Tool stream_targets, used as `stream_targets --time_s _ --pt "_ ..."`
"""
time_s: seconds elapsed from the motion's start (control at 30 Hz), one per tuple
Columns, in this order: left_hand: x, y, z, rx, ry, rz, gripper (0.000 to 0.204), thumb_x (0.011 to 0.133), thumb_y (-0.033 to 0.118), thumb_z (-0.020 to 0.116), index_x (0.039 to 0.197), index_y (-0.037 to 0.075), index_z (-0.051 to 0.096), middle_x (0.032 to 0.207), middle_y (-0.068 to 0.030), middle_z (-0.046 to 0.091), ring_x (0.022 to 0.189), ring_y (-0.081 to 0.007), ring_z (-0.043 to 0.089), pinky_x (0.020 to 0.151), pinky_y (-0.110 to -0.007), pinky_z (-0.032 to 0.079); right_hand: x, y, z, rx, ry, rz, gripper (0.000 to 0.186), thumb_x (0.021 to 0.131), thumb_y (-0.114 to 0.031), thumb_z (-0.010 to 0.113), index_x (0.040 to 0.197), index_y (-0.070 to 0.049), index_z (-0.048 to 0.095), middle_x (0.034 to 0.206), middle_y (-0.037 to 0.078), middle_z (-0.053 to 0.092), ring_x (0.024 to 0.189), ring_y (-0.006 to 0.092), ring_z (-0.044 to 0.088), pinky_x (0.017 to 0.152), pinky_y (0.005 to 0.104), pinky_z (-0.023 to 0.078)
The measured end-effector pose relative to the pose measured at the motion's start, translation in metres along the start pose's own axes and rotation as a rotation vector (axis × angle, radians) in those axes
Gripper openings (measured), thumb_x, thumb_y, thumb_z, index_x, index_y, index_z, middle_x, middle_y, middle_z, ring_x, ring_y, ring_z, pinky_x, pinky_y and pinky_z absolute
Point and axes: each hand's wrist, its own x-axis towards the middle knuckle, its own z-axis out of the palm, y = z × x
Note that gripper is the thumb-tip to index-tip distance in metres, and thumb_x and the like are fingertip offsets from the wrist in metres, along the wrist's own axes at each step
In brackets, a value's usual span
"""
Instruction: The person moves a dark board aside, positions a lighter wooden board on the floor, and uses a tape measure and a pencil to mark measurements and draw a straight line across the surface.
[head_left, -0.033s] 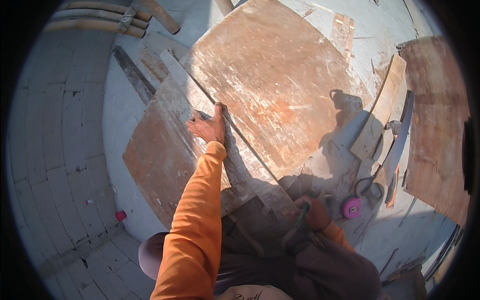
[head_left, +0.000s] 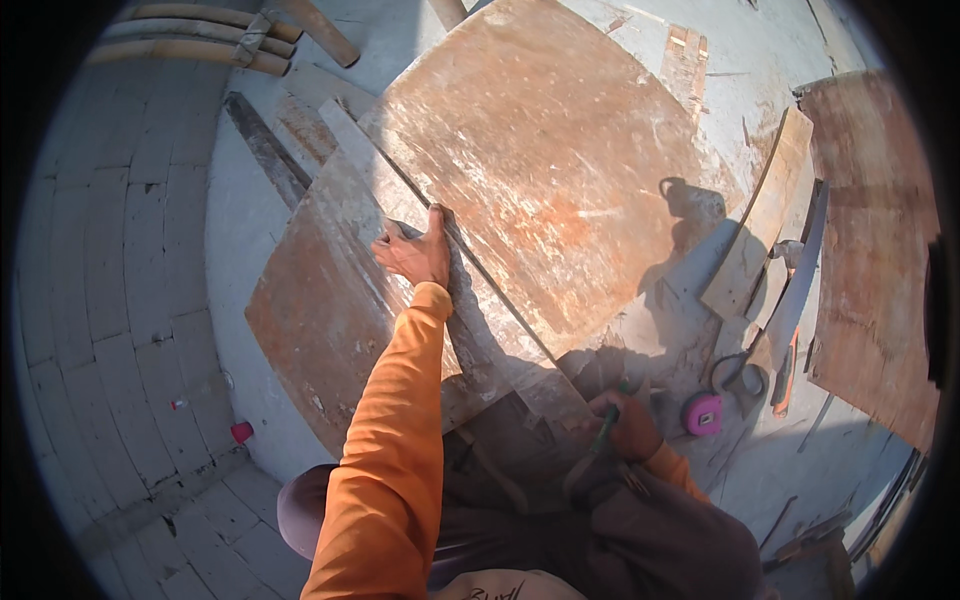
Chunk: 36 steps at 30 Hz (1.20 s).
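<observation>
Left hand flat on a straightedge over plywood, right hand gripping a green pencil at its near end.

At far left lies a grey block wall (head_left: 130, 260), with a small red cap (head_left: 241, 431) on the floor beside it. The left hand (head_left: 415, 255) presses down with fingers spread and released on a long grey wooden strip (head_left: 470, 320) — the strip runs diagonally across the worn reddish plywood sheet (head_left: 560, 170). Lower down, in shadow, the right hand (head_left: 625, 425) is clenched around a green pencil (head_left: 606, 428) at the strip's near end. Further right, a pink tape measure (head_left: 703, 413) lies on the concrete floor — just beside it, a handsaw (head_left: 795, 300) and loose boards (head_left: 870, 250).
</observation>
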Motion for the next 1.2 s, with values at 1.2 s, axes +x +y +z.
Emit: stream_targets --time_s 1.2 --pt "0.000 0.000 -0.006 -0.104 -0.025 0.010 0.090 0.070 0.055 0.082 0.134 -0.001 0.054 0.126 -0.0215 0.042 0.122 -0.0413 0.041 0.104 -0.056 0.035 0.003 0.009 0.004 -0.042 0.029 -0.039 0.020 0.083 -0.012 0.080 0.097 0.000 0.073 0.086 0.007 0.073 0.077 0.0130 0.066 0.070 0.0309 0.052"
